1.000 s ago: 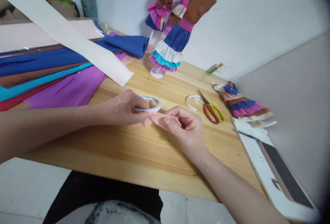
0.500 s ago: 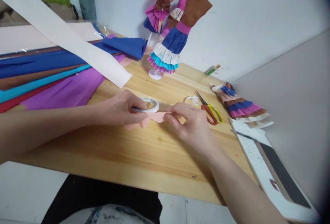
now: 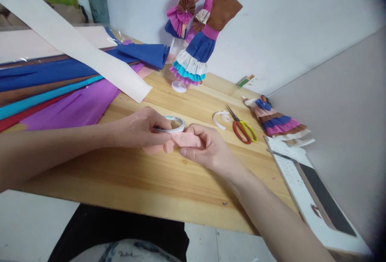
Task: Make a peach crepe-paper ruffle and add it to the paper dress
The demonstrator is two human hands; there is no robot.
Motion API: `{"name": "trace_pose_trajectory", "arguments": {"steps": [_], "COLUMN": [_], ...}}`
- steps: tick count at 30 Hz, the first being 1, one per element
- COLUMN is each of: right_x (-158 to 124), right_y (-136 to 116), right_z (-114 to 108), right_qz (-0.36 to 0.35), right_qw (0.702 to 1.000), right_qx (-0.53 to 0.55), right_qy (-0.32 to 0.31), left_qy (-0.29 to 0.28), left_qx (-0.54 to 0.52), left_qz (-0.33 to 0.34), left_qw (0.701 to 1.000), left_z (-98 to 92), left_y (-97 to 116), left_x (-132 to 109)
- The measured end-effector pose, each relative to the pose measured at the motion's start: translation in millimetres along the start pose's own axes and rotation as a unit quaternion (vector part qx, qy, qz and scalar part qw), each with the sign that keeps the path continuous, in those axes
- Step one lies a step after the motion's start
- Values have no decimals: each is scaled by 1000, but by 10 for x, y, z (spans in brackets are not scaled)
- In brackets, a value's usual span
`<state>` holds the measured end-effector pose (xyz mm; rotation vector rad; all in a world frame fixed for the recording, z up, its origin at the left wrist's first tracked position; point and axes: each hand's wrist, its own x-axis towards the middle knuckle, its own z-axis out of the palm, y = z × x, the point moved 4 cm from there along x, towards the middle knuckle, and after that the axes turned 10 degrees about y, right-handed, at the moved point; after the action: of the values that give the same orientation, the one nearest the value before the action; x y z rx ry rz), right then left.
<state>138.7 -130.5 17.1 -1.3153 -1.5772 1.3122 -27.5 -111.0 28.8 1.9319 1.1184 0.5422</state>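
had the left hand [image 3: 141, 127] gripping the roll [image 3: 182, 125], closed over its left side, with the pink strip [image 3: 187, 140] caught in that grip too. strip was just below the roll, running over to the right hand [image 3: 208, 149], which was curled around its other end, right next to the roll. more pink folds hung out under the roll's left side, couldn't tell how they joined up lol.

scissors [image 3: 238, 121] lay right of the roll, white scraps [image 3: 225, 116] in between. beyond the roll i had the layered dress [image 3: 201, 48] by the wall. left of the roll was purple paper [image 3: 75, 107], plus a long white strip [image 3: 93, 56] going up and away. all over a wooden table [image 3: 144, 185].
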Motion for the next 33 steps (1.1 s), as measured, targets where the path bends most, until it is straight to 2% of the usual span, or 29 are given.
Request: {"name": "trace_pose_trajectory", "arguments": {"steps": [3,5,8,11,15,17,21,26,29,33], "right_x": [-2,-22,-59,-58,-24,-19,-37,-41,-35,-31], "right_y": [76,115,124,94,93,121,183,200,149,60], "right_z": [29,47,67,75,72,85,98,53,47,41], "right_qz": [22,59,100,59,-26,-14,56,89,67,-4], "right_qw": [998,995,986,990,999,999,995,991,995,1000], "right_qx": [47,77,127,120,23,23,81,97,69,-26], "right_qy": [23,7,-30,-41,20,28,1,-1,-15,-7], "left_qy": [25,33,23,12,9,-18,-93,-114,-125,-115], "left_qx": [18,20,4,1,12,5,-34,-55,-62,-35], "left_qz": [40,62,60,49,65,62,25,66,36,24], "left_qw": [999,997,998,999,998,998,995,990,990,992], "left_z": [2,3,8,20,41,54,49,-19,-27,-13], "left_y": [-40,-62,-83,-90,-79,-78,-101,-82,-67,-40], "left_x": [38,57,61,48,39,37,38,43,34,32]}}
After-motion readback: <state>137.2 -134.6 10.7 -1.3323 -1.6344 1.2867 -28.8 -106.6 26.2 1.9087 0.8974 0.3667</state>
